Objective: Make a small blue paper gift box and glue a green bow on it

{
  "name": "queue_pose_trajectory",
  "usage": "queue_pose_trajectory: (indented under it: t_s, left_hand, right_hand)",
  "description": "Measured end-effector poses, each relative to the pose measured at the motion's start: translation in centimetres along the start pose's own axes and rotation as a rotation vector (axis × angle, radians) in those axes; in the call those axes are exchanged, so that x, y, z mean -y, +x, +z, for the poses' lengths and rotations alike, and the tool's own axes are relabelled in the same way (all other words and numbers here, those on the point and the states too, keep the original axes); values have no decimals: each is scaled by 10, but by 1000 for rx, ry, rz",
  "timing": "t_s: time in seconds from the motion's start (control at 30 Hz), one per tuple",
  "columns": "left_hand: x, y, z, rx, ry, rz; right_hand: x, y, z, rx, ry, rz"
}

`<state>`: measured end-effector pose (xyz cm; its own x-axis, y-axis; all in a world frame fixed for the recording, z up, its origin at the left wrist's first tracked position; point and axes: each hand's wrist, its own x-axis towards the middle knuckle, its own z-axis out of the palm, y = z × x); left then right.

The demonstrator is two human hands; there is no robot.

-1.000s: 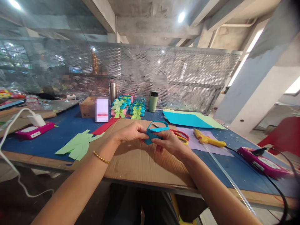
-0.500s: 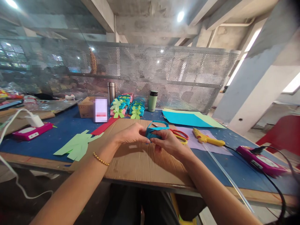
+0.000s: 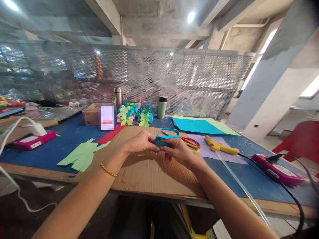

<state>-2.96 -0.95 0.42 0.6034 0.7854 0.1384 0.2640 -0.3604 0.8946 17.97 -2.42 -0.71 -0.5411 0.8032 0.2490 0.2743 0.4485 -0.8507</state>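
Both of my hands meet over a brown cardboard sheet [image 3: 149, 172] on the blue table. My left hand [image 3: 139, 142] and my right hand [image 3: 177, 150] pinch a small blue paper basket [image 3: 164, 138] between their fingertips, its looped handle sticking up behind. Red-and-yellow scissors [image 3: 191, 143] lie just behind my right hand. A yellow glue gun [image 3: 220, 147] rests on a lilac sheet to the right.
Green paper cutouts [image 3: 82, 155] lie at the left, a red strip [image 3: 111, 134] behind them. Finished blue and green paper pieces [image 3: 136, 114], two flasks [image 3: 162, 107] and a small box [image 3: 92, 113] stand at the back. Blue and green sheets [image 3: 199, 126] lie right. Pink devices [image 3: 279, 171] with cables sit on both sides.
My hands have drawn closer together on the blue paper piece, pressing it more compactly. Nothing else on the table has shifted.
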Motion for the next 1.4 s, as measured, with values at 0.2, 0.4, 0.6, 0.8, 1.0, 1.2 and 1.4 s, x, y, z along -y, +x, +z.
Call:
queue_pose_trajectory:
  t_s: [0.2,0.4,0.6,0.8,1.0,1.2,1.4]
  left_hand:
    - [-1,-1,-1,-16,14,-15]
    - [3,1,-5,-48,38,-2]
    - [-13,-7,-11,-128,60,-2]
    - [-28,-13,-8,-127,72,0]
    - [-29,-13,4,-127,-164,8]
    - [-7,-3,11,-247,-370,-46]
    - [2,5,7,-356,-576,-151]
  right_hand:
    - [9,-2,3,-27,-65,-19]
    - [11,-3,4,-91,-145,-6]
    - [-2,0,-2,-273,-235,-98]
    - [-12,4,-9,-338,-370,-180]
    - [-11,2,-4,-374,-570,-276]
    - [-12,1,4,-355,-707,-367]
    - [-3,-3,6,-366,-649,-469]
